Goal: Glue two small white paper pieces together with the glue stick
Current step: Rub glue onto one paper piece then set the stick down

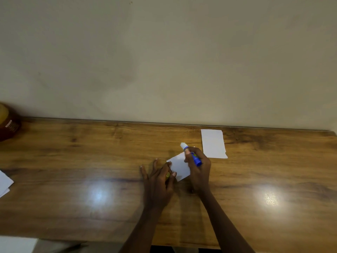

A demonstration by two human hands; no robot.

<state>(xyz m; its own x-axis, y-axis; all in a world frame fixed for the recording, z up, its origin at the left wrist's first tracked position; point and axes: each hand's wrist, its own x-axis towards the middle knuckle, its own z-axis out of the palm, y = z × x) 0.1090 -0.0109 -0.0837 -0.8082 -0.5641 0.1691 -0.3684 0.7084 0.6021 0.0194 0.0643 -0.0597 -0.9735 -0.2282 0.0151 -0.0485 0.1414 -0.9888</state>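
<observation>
— Left hand (158,181): how is it set?
— Fingers are spread; the near paper piece (179,168) is pressed at its left edge.
— And the right hand (199,172)?
— Curled round the glue stick (194,157), held over that piece. A second paper piece (213,144) is seen beyond it, rightward.

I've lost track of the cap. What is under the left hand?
Under the left hand, a small yellow-green thing shows between the fingers, perhaps the cap; most of it is covered. The fingertips rest on the edge of the paper piece.
</observation>
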